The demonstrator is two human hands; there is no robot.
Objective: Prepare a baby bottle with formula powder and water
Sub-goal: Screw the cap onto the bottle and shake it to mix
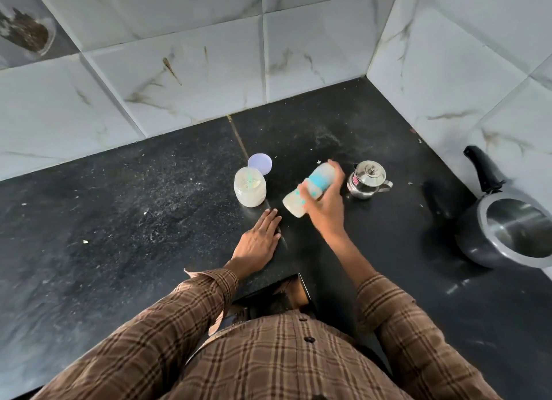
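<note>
My right hand [324,204] grips a baby bottle [312,187] with blue markings, held tilted above the black counter; the bottle is blurred and looks filled with whitish liquid. To its left stands an open clear jar of formula powder [250,190], and its pale purple lid [260,163] lies flat just behind it. A small lidded steel pot [368,180] stands right of the bottle. My left hand [260,239] rests flat on the counter, fingers straight, just in front of the jar.
The black counter [119,220] runs into a corner of marble-patterned tiled walls [179,71]. A dark pressure cooker [513,235] without a lid, its black handle pointing back, sits at the right edge. The counter's inner corner edge lies just before my body.
</note>
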